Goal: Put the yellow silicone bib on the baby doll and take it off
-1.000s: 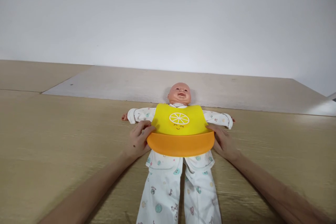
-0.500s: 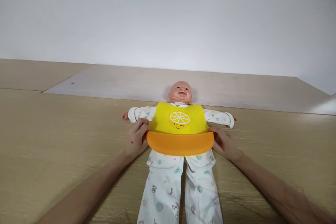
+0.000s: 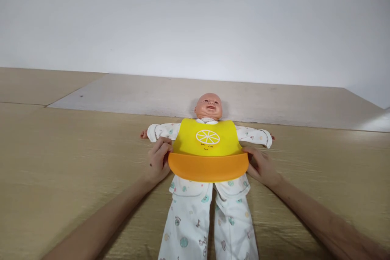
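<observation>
Bib (image 3: 208, 140), yellow silicone with an orange catch tray (image 3: 208, 167), lies over the chest of a baby doll (image 3: 208, 106), which is on its back on a wooden table (image 3: 61, 162); left hand (image 3: 158, 161) and right hand (image 3: 262, 166) grip the bib's left and right edges.

A plain white wall (image 3: 195, 20) rises straight behind a long, light-oak wood-grain surface (image 3: 61, 178). A paler board (image 3: 128, 95) lies along the far edge against the wall, and soft, even light leaves a bright patch (image 3: 370, 124) at its right end.
</observation>
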`<state>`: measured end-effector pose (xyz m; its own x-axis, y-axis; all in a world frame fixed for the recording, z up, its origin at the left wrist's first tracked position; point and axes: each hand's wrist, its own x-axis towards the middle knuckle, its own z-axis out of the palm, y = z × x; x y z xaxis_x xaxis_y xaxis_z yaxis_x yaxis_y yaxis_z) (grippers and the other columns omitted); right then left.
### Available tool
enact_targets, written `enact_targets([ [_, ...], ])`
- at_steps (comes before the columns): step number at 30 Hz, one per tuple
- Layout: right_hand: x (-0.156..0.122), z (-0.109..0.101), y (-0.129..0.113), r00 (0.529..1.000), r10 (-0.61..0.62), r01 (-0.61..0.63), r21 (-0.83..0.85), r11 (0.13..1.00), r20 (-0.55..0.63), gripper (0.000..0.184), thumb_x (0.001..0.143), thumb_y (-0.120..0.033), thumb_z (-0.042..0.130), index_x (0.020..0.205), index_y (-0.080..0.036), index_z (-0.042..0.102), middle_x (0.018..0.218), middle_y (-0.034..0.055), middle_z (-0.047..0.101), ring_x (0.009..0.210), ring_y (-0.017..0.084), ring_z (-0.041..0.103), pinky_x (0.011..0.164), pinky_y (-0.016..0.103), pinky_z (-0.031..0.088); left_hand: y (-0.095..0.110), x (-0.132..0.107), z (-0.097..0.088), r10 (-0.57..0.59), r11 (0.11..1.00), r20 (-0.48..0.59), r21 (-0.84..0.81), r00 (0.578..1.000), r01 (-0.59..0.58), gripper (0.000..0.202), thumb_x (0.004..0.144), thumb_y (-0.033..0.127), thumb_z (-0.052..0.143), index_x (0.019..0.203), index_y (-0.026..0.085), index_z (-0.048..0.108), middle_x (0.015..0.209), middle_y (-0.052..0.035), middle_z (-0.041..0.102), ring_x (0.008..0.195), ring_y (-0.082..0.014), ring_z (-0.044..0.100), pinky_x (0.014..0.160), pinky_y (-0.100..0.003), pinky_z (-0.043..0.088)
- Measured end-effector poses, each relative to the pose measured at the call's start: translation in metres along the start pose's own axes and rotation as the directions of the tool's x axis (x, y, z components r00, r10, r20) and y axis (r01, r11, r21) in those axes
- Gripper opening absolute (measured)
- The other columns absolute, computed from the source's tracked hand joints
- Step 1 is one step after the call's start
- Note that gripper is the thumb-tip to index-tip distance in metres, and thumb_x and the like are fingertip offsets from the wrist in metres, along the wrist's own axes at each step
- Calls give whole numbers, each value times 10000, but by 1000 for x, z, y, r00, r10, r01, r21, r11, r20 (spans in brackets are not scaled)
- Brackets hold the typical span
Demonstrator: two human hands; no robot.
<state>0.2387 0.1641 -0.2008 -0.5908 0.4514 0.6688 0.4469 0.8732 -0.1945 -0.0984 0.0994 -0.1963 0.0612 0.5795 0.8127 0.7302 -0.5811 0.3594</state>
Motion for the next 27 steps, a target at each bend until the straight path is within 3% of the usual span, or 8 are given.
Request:
enact_targets([
  [6,-2,4,3,998,62,-62,-2,998,13,248,896,-214,484,1135,-151,464,824,39,646,628,101,602,576,193,489,-3,-2,-2,-48,998,48,-25,998,49,170,806,48,530,720,176,457,795,-27,523,689,-101,495,578,-206,387],
  [15,-4,4,4,999,51,-51,-3,999,16,169,900,-201,470,1063,-159,466,762,27,642,597,101,601,543,183,465,-4,-1,-1,-9,998,57,-61,998,12,220,792,10,522,690,173,415,745,-12,506,653,-78,463,567,-188,360],
  [27,-1,2,4,996,63,-66,46,997,55,104,903,-212,473,979,-179,535,833,59,668,690,126,639,607,217,502,-1,2,-1,-69,994,58,-83,996,74,217,781,91,543,619,173,425,688,-14,532,605,-80,495,528,-195,363],
])
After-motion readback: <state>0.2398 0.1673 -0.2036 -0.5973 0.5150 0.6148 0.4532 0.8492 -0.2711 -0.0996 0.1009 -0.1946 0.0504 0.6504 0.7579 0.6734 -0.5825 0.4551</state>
